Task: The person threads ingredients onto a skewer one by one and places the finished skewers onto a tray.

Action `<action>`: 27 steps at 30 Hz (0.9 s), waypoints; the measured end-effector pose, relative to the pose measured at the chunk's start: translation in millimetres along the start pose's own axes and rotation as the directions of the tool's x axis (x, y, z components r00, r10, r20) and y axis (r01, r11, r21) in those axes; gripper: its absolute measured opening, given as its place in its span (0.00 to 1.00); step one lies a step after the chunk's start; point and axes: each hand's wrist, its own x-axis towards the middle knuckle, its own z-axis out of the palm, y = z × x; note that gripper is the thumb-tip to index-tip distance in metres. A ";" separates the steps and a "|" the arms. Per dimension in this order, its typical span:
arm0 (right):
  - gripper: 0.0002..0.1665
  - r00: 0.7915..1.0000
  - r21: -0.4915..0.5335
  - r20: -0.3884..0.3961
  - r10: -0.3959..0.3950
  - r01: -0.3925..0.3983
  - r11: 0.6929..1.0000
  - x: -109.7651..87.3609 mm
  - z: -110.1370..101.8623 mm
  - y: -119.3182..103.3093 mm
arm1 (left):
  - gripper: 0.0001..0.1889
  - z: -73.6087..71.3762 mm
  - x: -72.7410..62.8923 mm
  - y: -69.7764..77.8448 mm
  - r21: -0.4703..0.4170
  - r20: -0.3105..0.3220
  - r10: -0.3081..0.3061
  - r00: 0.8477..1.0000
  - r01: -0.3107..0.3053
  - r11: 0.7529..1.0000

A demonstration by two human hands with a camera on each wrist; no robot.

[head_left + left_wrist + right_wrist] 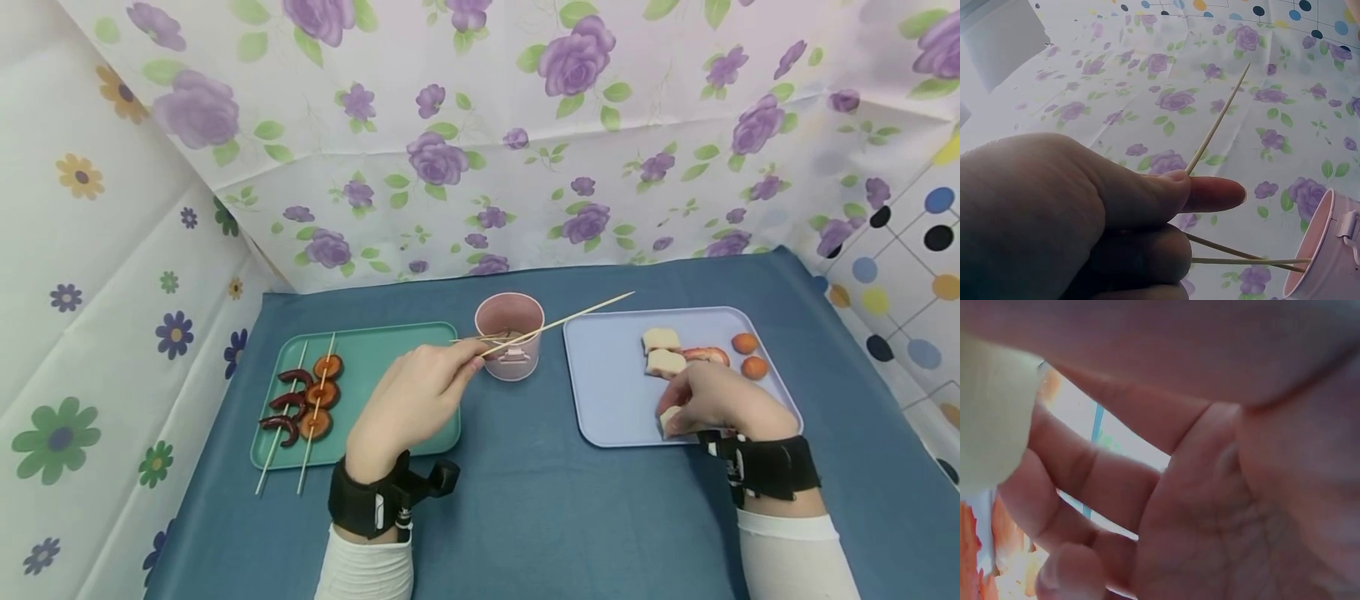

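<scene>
My left hand [417,390] pinches a thin bamboo skewer [581,313] between thumb and index finger. Its pointed end slants up to the right, past the pink bucket [513,364]. In the left wrist view, two more skewers [1250,261] run from behind the fingers to the bucket. Over the lavender tray [609,392], my right hand [716,393] grips a pale, tofu-like block [667,421] with its fingertips. That block [994,419] fills the left side of the right wrist view. Two similar pale blocks [665,363] lie just beyond the hand.
Red-and-white shrimp-like pieces [705,356] and two orange balls [754,367] lie at the tray's right. On the left, a green tray [390,337] bears two loaded skewers: dark red curled pieces [287,402] and brown mushroom-like rounds [322,394]. Flowered cloth [480,167] hangs behind.
</scene>
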 end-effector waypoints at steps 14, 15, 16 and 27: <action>0.09 0.997 -0.039 0.016 -0.070 0.071 0.997 -1.3 -3.3 -0.9 | 0.15 -4.4 -1.7 -1.0 -0.012 0.002 -0.011 1.000 0.011 1.000; 0.09 0.994 -0.061 0.004 -0.106 0.106 0.993 -1.5 -4.2 -0.8 | 0.15 -4.3 -1.7 -1.3 -0.014 0.004 -0.010 1.000 0.010 1.000; 0.08 0.988 -0.085 -0.018 -0.155 0.153 0.985 -1.3 -5.2 -1.0 | 0.16 -4.5 -1.9 -1.4 -0.014 0.006 -0.010 1.000 0.010 1.000; 0.28 0.939 0.365 -0.273 -0.209 0.302 0.881 2.8 -16.2 -32.6 | 0.15 -9.7 -8.5 -5.8 -0.027 -0.024 -0.011 1.000 0.010 1.000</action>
